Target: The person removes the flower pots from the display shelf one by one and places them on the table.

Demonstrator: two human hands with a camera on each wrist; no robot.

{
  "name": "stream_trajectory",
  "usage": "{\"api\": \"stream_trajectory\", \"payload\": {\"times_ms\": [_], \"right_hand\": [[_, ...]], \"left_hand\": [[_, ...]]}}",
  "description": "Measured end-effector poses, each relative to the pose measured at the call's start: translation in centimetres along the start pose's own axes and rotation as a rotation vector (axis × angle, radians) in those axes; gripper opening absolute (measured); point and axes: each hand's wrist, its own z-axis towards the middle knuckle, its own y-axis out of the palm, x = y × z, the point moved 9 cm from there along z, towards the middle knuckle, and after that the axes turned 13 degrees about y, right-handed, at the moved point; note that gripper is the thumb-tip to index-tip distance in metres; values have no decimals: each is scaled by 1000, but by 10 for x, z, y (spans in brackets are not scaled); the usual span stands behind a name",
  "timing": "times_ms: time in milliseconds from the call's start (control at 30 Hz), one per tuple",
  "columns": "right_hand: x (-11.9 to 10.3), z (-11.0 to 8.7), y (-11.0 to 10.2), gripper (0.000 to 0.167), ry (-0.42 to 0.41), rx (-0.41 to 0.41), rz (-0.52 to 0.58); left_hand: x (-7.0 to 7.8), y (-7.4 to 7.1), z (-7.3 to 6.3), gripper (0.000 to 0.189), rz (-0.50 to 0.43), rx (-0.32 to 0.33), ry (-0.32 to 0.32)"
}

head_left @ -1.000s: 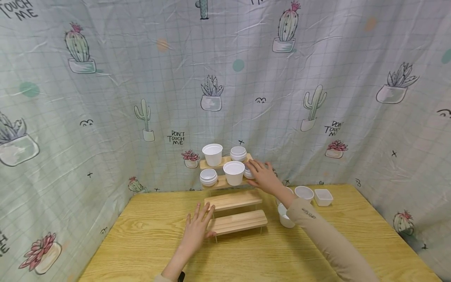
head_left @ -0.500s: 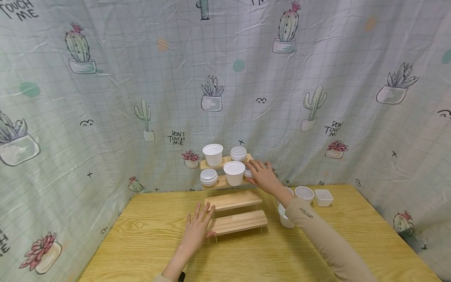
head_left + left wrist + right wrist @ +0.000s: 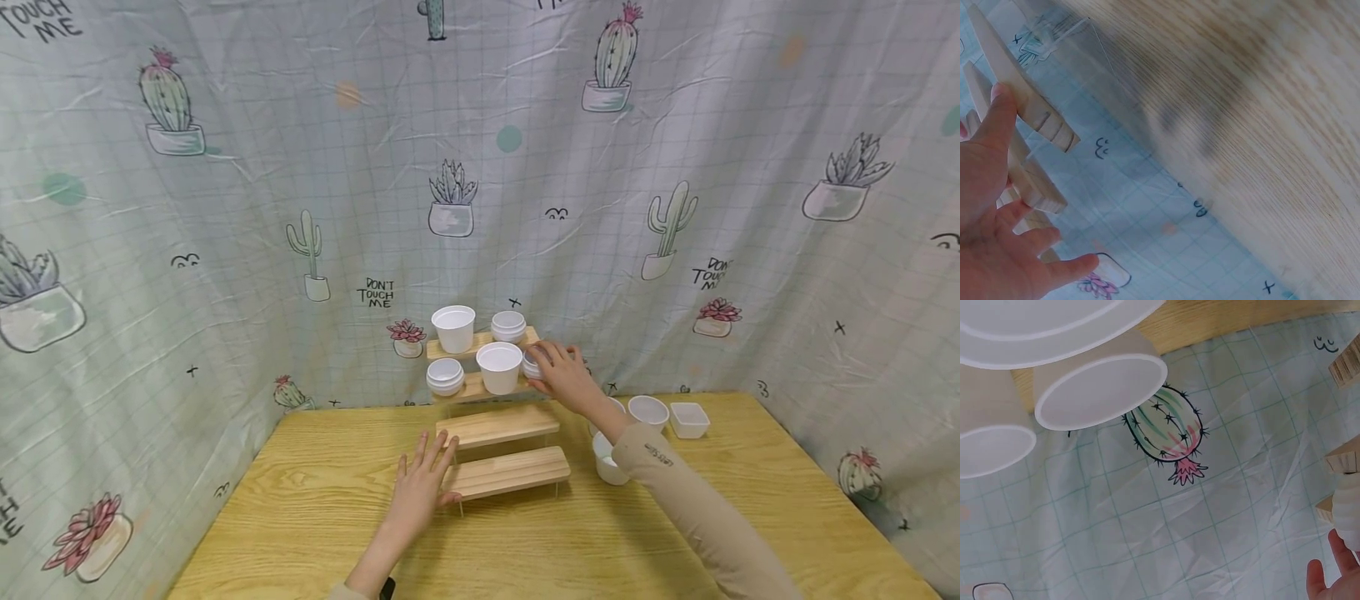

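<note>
A wooden tiered stand [image 3: 506, 473] with stepped shelves stands mid-table. My right hand [image 3: 567, 382] grips a small white jar [image 3: 532, 367] at the right end of the second shelf from the top; the fingers partly cover it. In the right wrist view this jar [image 3: 1347, 509] shows at the right edge by the fingertips. Left of it on that shelf are a taller white cup [image 3: 498, 369] and another small jar [image 3: 445, 377]. The top shelf bears a cup [image 3: 454, 330] and a jar [image 3: 508, 327]. My left hand [image 3: 420, 487], fingers spread, touches the stand's left side.
Right of the stand, partly behind my right forearm, stand white cups, among them a front one [image 3: 609, 467] and a back one [image 3: 648, 411]. A square white container [image 3: 688, 420] is beside them. A cactus-print curtain [image 3: 600, 250] hangs behind the wooden table [image 3: 330, 475].
My right hand and the small jar at its fingertips have shifted very slightly to the right. My left hand stays at the stand's side.
</note>
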Motion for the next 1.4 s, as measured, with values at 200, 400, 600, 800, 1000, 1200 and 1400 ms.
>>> {"api": "stream_trajectory", "payload": {"times_ms": [200, 400, 600, 800, 1000, 1200, 1400], "right_hand": [[3, -3, -3, 57, 4, 25, -3], [5, -8, -7, 58, 5, 56, 23], [10, -14, -11, 59, 26, 34, 51], [11, -22, -19, 60, 15, 54, 59], [10, -31, -24, 64, -16, 59, 39], [10, -38, -31, 71, -34, 70, 41], [10, -44, -40, 67, -39, 87, 49]], "left_hand": [[-1, 0, 1, 82, -2, -9, -7], [0, 1, 0, 82, 0, -21, -10], [-2, 4, 0, 83, 0, -35, -21], [-2, 3, 0, 83, 16, -21, -12], [-1, 4, 0, 83, 1, -27, -13], [-2, 5, -1, 83, -17, -56, -24], [-1, 2, 0, 82, -23, -29, -13]]}}
